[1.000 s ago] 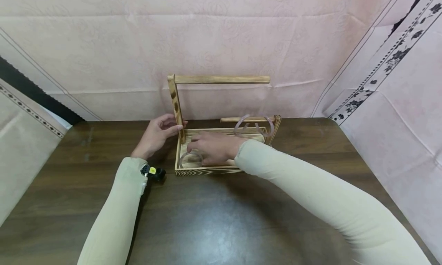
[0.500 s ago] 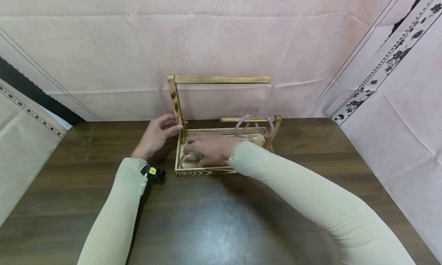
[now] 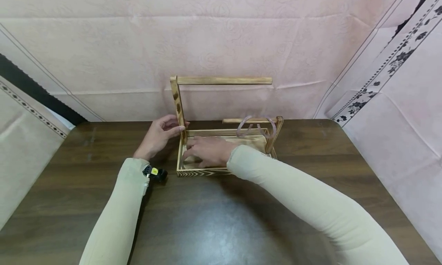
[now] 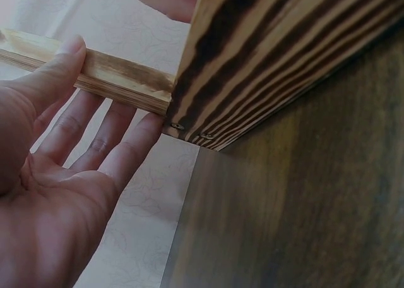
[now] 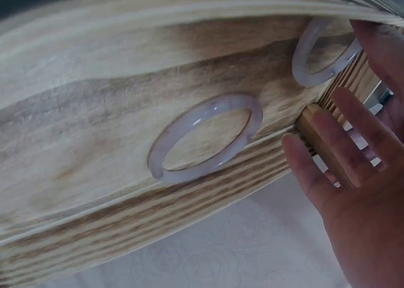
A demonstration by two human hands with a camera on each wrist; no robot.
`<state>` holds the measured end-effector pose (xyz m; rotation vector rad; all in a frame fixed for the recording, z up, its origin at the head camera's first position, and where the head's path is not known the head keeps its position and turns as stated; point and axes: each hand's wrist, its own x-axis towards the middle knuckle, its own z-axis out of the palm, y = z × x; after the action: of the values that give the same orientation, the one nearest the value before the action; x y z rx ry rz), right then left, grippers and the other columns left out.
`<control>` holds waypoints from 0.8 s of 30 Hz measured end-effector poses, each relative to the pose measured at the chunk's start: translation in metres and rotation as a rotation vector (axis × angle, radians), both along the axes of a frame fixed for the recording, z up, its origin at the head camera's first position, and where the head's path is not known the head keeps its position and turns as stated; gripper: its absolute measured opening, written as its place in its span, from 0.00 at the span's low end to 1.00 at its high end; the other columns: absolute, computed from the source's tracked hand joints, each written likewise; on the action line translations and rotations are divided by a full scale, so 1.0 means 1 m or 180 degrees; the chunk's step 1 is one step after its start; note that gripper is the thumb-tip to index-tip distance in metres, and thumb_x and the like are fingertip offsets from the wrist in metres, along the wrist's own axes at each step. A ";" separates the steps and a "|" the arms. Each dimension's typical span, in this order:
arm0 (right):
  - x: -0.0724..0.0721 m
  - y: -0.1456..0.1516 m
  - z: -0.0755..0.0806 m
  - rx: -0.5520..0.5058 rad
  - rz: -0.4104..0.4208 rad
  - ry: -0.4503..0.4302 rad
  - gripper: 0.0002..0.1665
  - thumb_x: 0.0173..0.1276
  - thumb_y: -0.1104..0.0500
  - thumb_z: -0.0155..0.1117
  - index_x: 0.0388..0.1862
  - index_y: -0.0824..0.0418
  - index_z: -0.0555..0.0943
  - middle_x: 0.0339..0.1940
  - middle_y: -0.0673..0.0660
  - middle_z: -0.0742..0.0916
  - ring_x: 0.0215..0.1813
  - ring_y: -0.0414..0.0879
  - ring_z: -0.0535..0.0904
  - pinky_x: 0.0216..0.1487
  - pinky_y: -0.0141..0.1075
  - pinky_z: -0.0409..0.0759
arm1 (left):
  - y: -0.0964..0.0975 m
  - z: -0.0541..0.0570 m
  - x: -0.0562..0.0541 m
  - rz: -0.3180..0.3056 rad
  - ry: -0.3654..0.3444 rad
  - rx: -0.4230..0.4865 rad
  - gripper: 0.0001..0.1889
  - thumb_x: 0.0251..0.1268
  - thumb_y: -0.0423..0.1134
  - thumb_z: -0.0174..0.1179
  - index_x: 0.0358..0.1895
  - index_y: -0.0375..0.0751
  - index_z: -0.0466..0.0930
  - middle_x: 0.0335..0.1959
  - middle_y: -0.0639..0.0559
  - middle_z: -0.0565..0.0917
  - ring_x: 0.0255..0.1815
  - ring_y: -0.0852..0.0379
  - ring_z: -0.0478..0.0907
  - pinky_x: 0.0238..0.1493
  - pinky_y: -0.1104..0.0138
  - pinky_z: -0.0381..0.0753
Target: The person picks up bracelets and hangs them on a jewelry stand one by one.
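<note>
A wooden jewelry stand [image 3: 198,173] has a shallow tray, a tall post [image 3: 177,106] at its left with a long bar, and a lower bar at its right. My left hand [image 3: 159,136] holds the tall post, thumb on one side and fingers on the other. My right hand [image 3: 210,150] reaches into the tray's left part, fingers extended. In the right wrist view one pale lilac bangle [image 5: 158,154] lies flat on the tray floor. A second bangle [image 5: 303,59] is right at the right thumb, which overlaps its edge.
Two more lilac bangles, a left one [image 3: 239,130] and a right one [image 3: 274,127], hang on the lower bar [image 3: 229,120]. The stand is near the far edge of the brown wooden table [image 3: 193,226], in front of a pale patterned cloth [image 3: 221,38].
My right hand has shifted slightly left and toward me within the tray, covering the bangle seen there earlier. My left hand keeps its hold on the post. The head view has shifted slightly.
</note>
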<state>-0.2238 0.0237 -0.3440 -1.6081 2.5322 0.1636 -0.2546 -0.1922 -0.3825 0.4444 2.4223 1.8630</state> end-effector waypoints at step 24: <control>-0.002 0.006 -0.003 0.0079 0.0069 0.0093 0.26 0.68 0.53 0.72 0.63 0.40 0.79 0.61 0.50 0.82 0.62 0.46 0.79 0.61 0.40 0.82 | 0.001 0.000 0.001 0.0013 0.0028 0.0024 0.20 0.72 0.42 0.63 0.62 0.36 0.78 0.61 0.40 0.85 0.62 0.46 0.82 0.56 0.72 0.84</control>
<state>-0.2254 0.0297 -0.3472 -1.6364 2.5245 0.2217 -0.2539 -0.1915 -0.3827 0.4495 2.4245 1.8763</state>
